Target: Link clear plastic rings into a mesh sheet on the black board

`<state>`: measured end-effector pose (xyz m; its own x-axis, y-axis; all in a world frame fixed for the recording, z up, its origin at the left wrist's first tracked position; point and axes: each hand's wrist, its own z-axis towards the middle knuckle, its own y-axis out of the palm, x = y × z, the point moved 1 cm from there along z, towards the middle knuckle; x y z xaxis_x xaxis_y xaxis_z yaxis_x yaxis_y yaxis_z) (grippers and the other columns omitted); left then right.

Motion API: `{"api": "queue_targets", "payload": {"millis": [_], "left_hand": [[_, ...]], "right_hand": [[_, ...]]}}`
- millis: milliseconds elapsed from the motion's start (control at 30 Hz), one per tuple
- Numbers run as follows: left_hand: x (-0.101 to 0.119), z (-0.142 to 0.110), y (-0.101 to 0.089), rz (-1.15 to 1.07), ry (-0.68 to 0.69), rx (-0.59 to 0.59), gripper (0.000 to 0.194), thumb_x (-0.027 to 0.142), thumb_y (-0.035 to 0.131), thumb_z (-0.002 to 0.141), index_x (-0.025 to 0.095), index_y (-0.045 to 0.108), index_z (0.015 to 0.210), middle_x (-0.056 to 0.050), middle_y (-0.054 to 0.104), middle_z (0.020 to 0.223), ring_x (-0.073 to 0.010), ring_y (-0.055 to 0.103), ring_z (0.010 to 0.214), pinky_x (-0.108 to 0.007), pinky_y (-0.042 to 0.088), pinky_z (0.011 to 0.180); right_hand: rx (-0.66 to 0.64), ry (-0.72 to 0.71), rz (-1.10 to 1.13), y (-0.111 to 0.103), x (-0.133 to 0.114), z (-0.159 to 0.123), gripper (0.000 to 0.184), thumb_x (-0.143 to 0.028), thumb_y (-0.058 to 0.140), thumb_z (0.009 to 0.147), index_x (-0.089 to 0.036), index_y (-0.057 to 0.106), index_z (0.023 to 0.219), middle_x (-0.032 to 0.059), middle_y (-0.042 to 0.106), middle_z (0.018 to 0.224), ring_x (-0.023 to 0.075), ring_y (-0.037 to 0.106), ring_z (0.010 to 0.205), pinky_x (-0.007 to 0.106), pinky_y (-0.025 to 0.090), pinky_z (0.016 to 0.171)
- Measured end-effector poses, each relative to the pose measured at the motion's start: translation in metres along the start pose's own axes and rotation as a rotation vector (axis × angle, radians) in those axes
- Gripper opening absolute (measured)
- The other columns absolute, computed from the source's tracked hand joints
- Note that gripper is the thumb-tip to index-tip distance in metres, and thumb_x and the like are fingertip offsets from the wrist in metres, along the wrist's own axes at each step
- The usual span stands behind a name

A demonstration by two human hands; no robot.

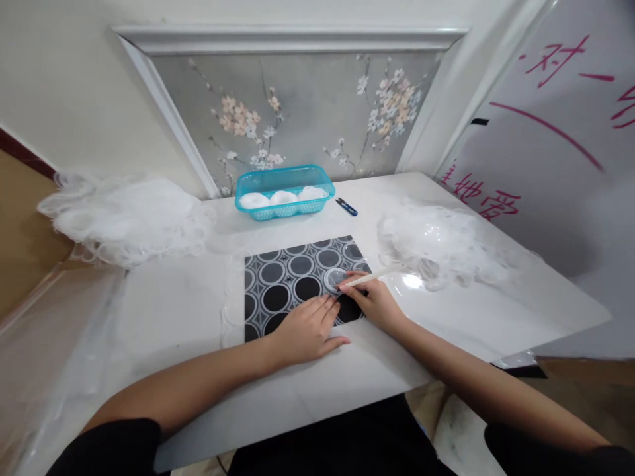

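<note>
A black mat with a grey circle pattern (272,272) lies on the table. On its right part rests a small clear round piece with a pale rim (335,278). My right hand (378,303) pinches a thin white pen-like stick (373,276), its lower end at the edge of this piece. Lying flat on the front of the mat, my left hand (310,325) has its fingers stretched out and its fingertips just in front of the round piece. Whether they touch the piece I cannot tell.
Heaps of clear, thin ring-like pieces lie at the left (133,215) and right (441,238). A blue plastic basket (285,177) with white rounded contents stands at the back, beside small blue thread snips (346,207). Behind the table (178,317) is a wall.
</note>
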<state>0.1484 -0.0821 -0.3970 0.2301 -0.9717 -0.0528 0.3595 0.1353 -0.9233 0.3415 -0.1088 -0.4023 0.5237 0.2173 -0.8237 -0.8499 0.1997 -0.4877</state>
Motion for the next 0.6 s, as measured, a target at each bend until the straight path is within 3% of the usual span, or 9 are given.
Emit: {"api": "queue_targets", "payload": {"millis": [133, 267, 333, 400, 467, 600], "left_hand": [[-0.001, 0.000, 0.002, 0.000, 0.006, -0.021, 0.068, 0.056, 0.030, 0.095, -0.001, 0.057, 0.118, -0.022, 0.061, 0.120, -0.0294, 0.056, 0.115, -0.039, 0.043, 0.099], [-0.002, -0.002, 0.002, -0.058, 0.015, -0.047, 0.067, 0.057, 0.034, 0.094, -0.002, 0.058, 0.117, -0.023, 0.061, 0.118, -0.0307, 0.055, 0.116, -0.040, 0.042, 0.101], [-0.002, -0.004, 0.001, -0.074, 0.020, -0.029, 0.068, 0.057, 0.035, 0.093, -0.002, 0.059, 0.116, -0.023, 0.061, 0.119, -0.0309, 0.055, 0.116, -0.040, 0.042, 0.101], [-0.003, -0.002, -0.004, -0.095, 0.007, -0.009, 0.069, 0.059, 0.034, 0.093, 0.000, 0.060, 0.114, -0.022, 0.061, 0.118, -0.0300, 0.056, 0.115, -0.040, 0.043, 0.099], [-0.004, 0.006, -0.009, -0.129, -0.013, -0.008, 0.067, 0.061, 0.034, 0.092, 0.003, 0.063, 0.109, -0.019, 0.064, 0.113, -0.0282, 0.059, 0.108, -0.040, 0.046, 0.095], [-0.003, 0.034, -0.013, -0.107, 0.004, -0.029, 0.067, 0.062, 0.033, 0.092, 0.005, 0.061, 0.113, -0.018, 0.063, 0.116, -0.0286, 0.058, 0.109, -0.040, 0.045, 0.095]], "right_hand": [[-0.004, -0.073, -0.121, 0.005, 0.002, -0.007, 0.020, -0.028, 0.051, 0.090, -0.024, 0.071, 0.085, 0.0028, 0.073, 0.094, 0.0246, 0.059, 0.111, 0.043, 0.045, 0.098], [-0.086, -0.261, -0.421, -0.007, -0.003, 0.007, 0.022, -0.016, 0.051, 0.086, -0.025, 0.069, 0.096, 0.0032, 0.072, 0.102, 0.0265, 0.051, 0.121, 0.048, 0.032, 0.107], [0.067, -0.247, -0.517, -0.027, -0.006, 0.023, 0.024, -0.014, 0.050, 0.085, -0.025, 0.069, 0.096, 0.0034, 0.072, 0.100, 0.0260, 0.054, 0.117, 0.050, 0.026, 0.109], [0.378, -0.144, -0.531, -0.051, -0.005, 0.033, 0.026, -0.016, 0.044, 0.089, -0.024, 0.069, 0.094, 0.0050, 0.072, 0.100, 0.0256, 0.055, 0.115, 0.052, 0.026, 0.108], [0.474, -0.087, -0.497, -0.065, -0.001, 0.031, 0.026, -0.023, 0.043, 0.091, -0.024, 0.069, 0.093, 0.0063, 0.071, 0.102, 0.0266, 0.055, 0.114, 0.051, 0.030, 0.105], [0.201, -0.034, -0.300, -0.057, 0.015, 0.000, 0.024, -0.034, 0.049, 0.090, -0.024, 0.071, 0.087, 0.0051, 0.072, 0.093, 0.0276, 0.059, 0.108, 0.046, 0.044, 0.095]]}}
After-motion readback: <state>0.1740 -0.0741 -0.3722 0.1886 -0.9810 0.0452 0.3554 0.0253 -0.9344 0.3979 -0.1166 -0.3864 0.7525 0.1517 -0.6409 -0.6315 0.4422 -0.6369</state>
